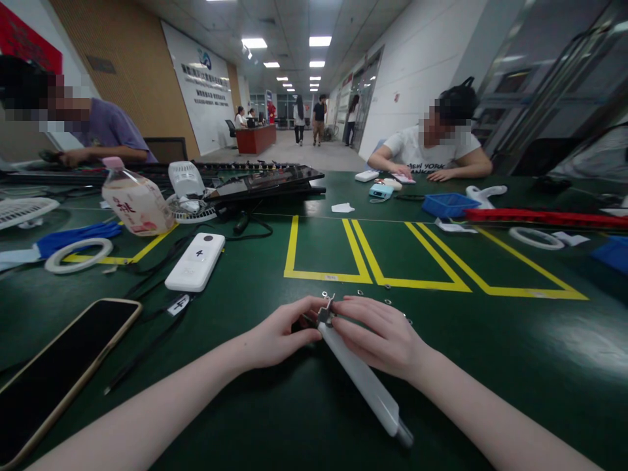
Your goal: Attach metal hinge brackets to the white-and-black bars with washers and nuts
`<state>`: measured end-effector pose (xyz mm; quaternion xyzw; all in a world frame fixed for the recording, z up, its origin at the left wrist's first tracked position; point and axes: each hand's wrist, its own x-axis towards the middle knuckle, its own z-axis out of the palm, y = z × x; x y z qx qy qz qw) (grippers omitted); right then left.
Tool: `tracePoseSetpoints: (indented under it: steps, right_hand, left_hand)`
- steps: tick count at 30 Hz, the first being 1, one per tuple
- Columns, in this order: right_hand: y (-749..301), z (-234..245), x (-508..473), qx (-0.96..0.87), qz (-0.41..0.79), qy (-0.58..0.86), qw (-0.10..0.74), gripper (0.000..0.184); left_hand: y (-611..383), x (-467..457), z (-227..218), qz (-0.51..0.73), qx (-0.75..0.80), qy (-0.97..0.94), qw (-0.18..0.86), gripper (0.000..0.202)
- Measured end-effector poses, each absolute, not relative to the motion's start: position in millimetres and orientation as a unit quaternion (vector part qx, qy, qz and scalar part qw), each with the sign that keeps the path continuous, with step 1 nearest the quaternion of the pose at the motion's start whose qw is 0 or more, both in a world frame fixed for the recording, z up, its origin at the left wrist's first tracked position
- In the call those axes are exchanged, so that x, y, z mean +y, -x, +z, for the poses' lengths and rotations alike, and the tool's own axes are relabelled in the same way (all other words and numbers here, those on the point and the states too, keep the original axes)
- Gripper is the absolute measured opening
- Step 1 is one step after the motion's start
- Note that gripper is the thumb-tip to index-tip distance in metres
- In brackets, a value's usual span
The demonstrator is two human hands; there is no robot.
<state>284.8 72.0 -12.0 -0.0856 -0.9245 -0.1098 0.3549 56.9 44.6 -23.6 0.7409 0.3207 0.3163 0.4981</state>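
Observation:
Between my hands is a long white handle (362, 373) with a metal fitting (324, 315) at its far end and a grey tip at its near end. It slants down to the right. I cannot make out its exact kind. Thumb and fingers of my left hand (284, 330) close on the metal end from the left. My right hand (380, 330) curls over the same end from the right, its fingertips at the fitting. Part of the fitting is hidden by my fingers. Several small metal pieces (360, 292) lie on the green table (255, 405) just beyond my hands.
Yellow tape outlines (324, 277) mark the table ahead. To my left are a phone (63, 373), a white power bank (196, 261), a white ring (78, 255) and a drink bottle (137, 199). A blue tray (449, 205) stands right. Two people sit across the table.

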Motion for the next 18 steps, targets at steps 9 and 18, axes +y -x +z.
tracePoseSetpoints:
  steps: [9,18]
  right_hand:
    - [-283.2,-9.9,71.7,-0.926,-0.058,0.088,0.363,0.014]
    - [-278.5,-15.9,61.8,-0.933,-0.012,0.082,0.349,0.011]
  left_hand:
    - [-61.4,42.6,-25.2,0.319,0.338,-0.735,0.494,0.037]
    - [-66.8,32.9,-21.5,0.309,0.315,-0.711,0.548,0.047]
